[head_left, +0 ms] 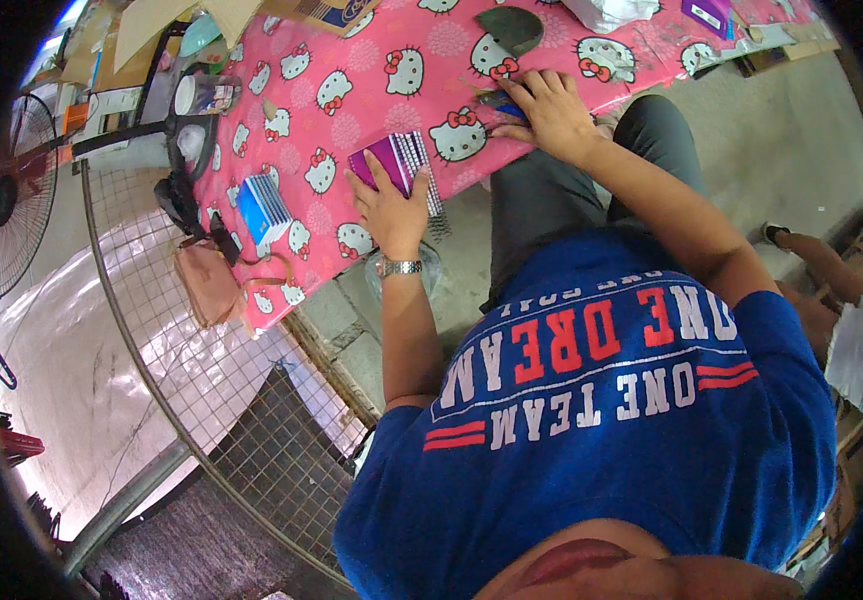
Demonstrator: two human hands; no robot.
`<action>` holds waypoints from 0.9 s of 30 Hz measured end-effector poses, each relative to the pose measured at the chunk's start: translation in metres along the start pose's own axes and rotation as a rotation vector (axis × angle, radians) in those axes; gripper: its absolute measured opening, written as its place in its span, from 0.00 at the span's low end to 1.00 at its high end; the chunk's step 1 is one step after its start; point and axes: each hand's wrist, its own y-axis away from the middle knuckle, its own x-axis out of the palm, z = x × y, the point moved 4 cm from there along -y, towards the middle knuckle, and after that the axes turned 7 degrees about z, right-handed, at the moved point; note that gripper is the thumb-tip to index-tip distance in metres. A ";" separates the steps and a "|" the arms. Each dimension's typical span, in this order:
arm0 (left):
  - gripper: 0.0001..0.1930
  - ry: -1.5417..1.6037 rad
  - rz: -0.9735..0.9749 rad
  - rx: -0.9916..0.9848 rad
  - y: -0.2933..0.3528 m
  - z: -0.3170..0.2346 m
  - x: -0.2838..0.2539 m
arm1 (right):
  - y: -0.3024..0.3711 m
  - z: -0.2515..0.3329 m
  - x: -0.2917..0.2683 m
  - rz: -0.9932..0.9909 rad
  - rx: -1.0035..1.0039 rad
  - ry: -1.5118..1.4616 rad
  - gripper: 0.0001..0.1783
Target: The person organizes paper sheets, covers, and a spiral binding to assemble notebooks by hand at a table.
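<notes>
My left hand (389,208) is around the near side of a small stack of purple spiral notebooks (384,158) at the table's front edge. Its fingers lie over the purple cover and its thumb presses by the white coil bindings. To the right, my right hand (557,118) is bent over the tabletop, with fingers and thumb about a small blue and dark thing (505,104). The hand covers most of that thing, so its kind cannot be made out. A stack of blue notebooks (264,210) stands left of my left hand.
A pink cartoon-print cover (352,90) lies over the table. Beyond my right hand is a dark grey rounded piece (512,30). A brown pouch (207,283) hangs at the left corner, near a wire mesh panel (142,220) and a fan (17,200). Another person's arm (822,262) shows far right.
</notes>
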 end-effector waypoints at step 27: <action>0.07 0.687 -0.294 0.108 0.086 0.016 0.035 | -0.017 0.104 -0.012 0.102 -0.646 -0.080 0.10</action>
